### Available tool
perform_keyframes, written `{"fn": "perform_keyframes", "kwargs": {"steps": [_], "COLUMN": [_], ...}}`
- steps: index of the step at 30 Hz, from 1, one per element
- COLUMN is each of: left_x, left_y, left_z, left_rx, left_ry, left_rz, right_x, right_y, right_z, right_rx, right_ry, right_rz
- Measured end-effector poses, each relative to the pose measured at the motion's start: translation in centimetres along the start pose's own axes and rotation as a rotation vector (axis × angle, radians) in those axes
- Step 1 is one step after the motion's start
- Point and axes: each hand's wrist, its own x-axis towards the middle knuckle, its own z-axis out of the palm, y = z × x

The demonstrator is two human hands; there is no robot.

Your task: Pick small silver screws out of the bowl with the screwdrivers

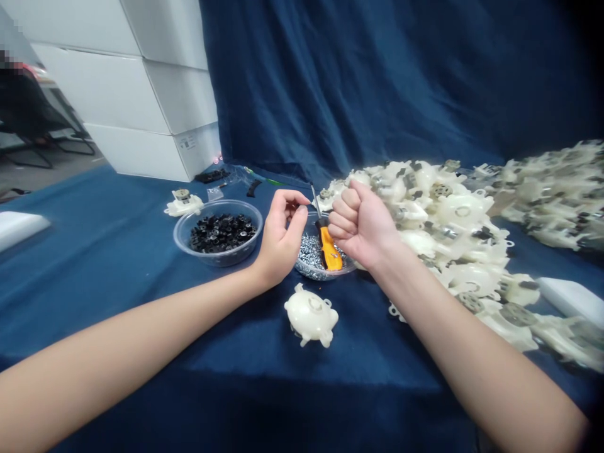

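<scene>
Indoor light moderate and diffuse, shadows soft. Frame darkens toward upper right corner and bottom edge. Wide-angle bowing at edges, visible in stacked white boxes (141, 94) at upper left; pale plastic parts (462, 214) at right slightly blown out

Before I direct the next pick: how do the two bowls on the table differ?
The left bowl holds black parts; the right bowl holds silver screws. The right bowl also has an orange-handled screwdriver leaning in it; the left bowl has no tool. Both are round bowls on blue cloth.
</scene>
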Motion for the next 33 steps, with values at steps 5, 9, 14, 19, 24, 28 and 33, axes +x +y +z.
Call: {"fn": "perform_keyframes", "kwargs": {"steps": [5, 9, 14, 19, 24, 28, 33], "left_x": [-0.05, -0.06, -0.01, -0.01, 0.02, 0.04, -0.01], "left_y": [-0.20, -0.22, -0.24, -0.32, -0.21, -0.10, -0.14], "left_z": [-0.01, -0.02, -0.05, -0.06, -0.06, -0.07, -0.10], "left_rx": [-0.007, 0.007, 0.017, 0.004, 0.013, 0.007, 0.022], "left_ry": [-0.004, -0.005, -0.012, -0.013, -0.014, -0.012, -0.010], "left_rz": [0.003, -0.002, 0.004, 0.015, 0.004, 0.003, -0.003], "right_x": [-0.05, 0.03, -0.13, -0.47, -0.33, -0.23, -0.63], "right_y": [0.11, 0.17, 0.08, 0.02, 0.17, 0.08, -0.05], "right_z": [0.18, 0.04, 0.32, 0.82, 0.69, 0.62, 0.87], "right_rx": [-0.016, -0.017, -0.037, -0.106, -0.129, -0.123, -0.080], "right_ry": [0.013, -0.009, -0.021, 0.002, 0.029, 0.045, 0.003], "right_rz": [-0.007, -0.003, -0.005, -0.027, -0.057, -0.082, -0.048]}}
